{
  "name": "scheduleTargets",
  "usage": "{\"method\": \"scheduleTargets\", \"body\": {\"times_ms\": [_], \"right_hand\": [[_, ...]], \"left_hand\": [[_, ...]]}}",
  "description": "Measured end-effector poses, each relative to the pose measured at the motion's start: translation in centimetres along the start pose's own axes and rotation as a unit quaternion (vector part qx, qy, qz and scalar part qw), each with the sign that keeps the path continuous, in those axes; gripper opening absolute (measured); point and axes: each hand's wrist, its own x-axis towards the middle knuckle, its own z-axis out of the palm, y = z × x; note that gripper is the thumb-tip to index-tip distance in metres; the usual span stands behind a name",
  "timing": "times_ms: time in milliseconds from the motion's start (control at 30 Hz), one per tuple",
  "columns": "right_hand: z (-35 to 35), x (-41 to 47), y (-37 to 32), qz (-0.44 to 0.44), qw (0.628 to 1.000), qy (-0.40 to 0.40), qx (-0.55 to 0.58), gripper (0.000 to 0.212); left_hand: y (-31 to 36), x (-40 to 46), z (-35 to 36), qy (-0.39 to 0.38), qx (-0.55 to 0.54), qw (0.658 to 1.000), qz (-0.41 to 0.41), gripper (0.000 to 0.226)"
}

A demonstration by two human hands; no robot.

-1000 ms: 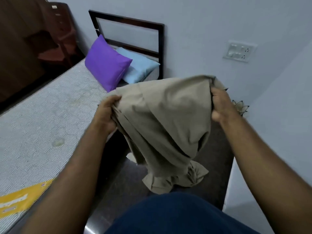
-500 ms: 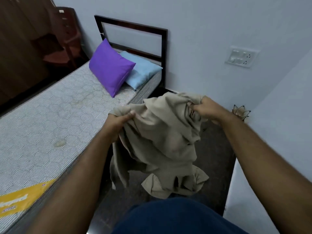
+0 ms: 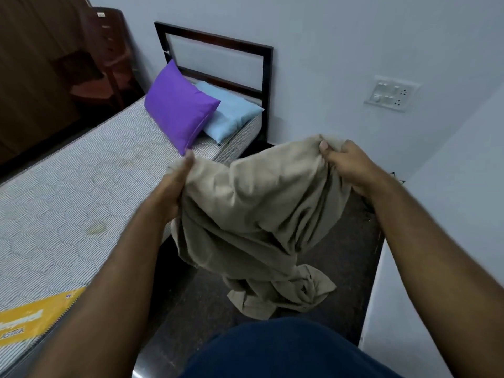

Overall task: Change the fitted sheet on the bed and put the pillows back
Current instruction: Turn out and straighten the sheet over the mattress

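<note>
The bare quilted mattress [image 3: 81,192] lies left of the left hand [image 3: 174,186]. Both hands — left and right hand [image 3: 346,165] — grip a crumpled beige sheet [image 3: 259,214], hanging soft between them; two pillows [image 3: 180,110] lie beyond.

A white switch plate [image 3: 392,94] sits on the wall at two o'clock. A dark red chair [image 3: 105,57] stands at ten o'clock, beside a brown curtain [image 3: 32,64].
</note>
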Motion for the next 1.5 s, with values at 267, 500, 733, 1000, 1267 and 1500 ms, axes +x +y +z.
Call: {"method": "scheduleTargets", "body": {"times_ms": [267,500,733,1000,1267,1500], "right_hand": [[3.3,-0.9,-4.4,0.019,0.959,-0.222,-0.177,0.044],[0.0,0.3,1.4,0.072,0.723,-0.402,-0.557,0.042],[0.0,-0.4,4.4,-0.017,0.993,-0.015,0.117,0.034],[-1.2,-2.4,8.9,0.095,0.828,-0.398,-0.383,0.047],[-0.3,-0.5,7.9,0.03,0.86,-0.235,-0.452,0.026],[0.8,0.4,6.0,0.117,0.99,0.067,-0.041,0.014]], "left_hand": [[-1.0,0.6,2.6,-0.141,0.329,0.934,0.002,0.045],[0.0,-1.0,4.0,0.016,-0.063,0.997,-0.033,0.031],[-5.1,-1.6,4.4,-0.201,0.206,0.957,0.015,0.069],[-4.1,0.2,1.2,-0.028,0.53,0.845,0.062,0.047],[-5.7,1.9,3.4,0.168,-0.014,0.986,-0.017,0.07],[-4.2,0.3,3.0,0.132,0.051,0.985,-0.094,0.067]]}}
